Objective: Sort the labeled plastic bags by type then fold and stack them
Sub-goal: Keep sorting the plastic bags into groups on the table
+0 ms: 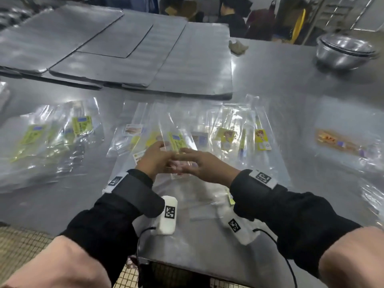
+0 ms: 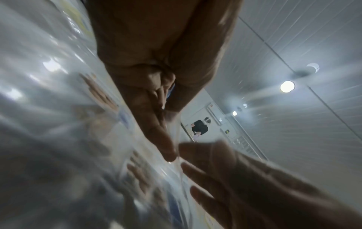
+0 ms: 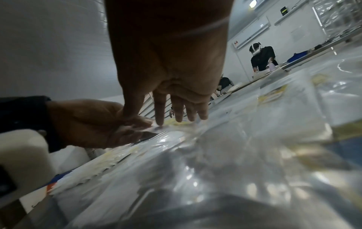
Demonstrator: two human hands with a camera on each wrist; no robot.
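Both hands are meeting over the middle of the steel tabletop (image 1: 280,84). The left hand (image 1: 154,161) is pinching the near edge of a clear bag with a green label (image 1: 176,142), thumb against fingers, and lifting it off the loose spread of labeled bags (image 1: 228,132). The right hand (image 1: 204,166) is lying with fingers straight and spread, its fingertips (image 3: 160,122) touching the same plastic. A stack of green-labeled bags (image 1: 52,138) is sitting to the left, an orange-labeled bag (image 1: 340,142) well to the right.
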